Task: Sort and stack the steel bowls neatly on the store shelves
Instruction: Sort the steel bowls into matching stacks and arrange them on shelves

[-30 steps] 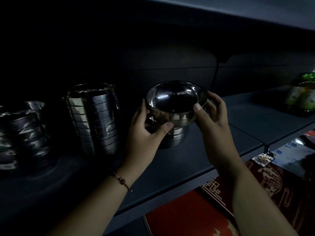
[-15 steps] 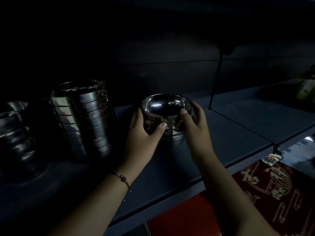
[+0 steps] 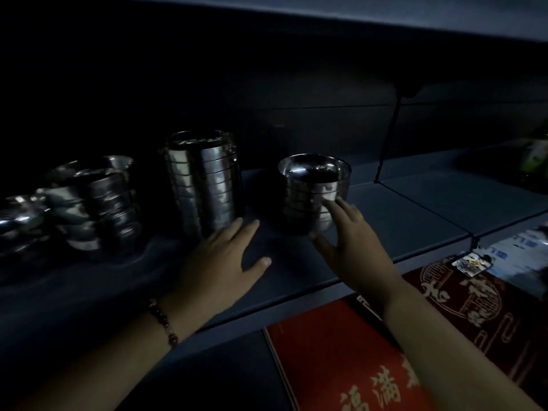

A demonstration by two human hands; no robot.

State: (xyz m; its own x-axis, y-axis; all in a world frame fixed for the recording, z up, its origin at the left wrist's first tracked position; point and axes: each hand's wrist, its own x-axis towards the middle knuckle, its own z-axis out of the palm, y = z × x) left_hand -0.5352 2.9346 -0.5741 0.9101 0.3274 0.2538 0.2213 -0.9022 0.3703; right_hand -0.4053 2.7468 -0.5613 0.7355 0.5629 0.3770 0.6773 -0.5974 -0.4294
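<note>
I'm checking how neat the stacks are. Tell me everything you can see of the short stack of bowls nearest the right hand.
The short stack of bowls is shiny, reflective steel, several nested bowls standing upright on the dark shelf, rims level, top bowl open and dark inside. It stands apart, right of the taller stack. The right hand rests extended fingers against its lower right side; the exact bowl count is unclear.

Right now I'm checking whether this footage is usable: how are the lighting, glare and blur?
Head view: very dim, the shelf back nearly black; bright glare streaks on the tall bowl stack and the short bowl stack; the left stacks smear into blur; the right hand is slightly soft; wide-angle bending shows at the shelf edge.
</note>
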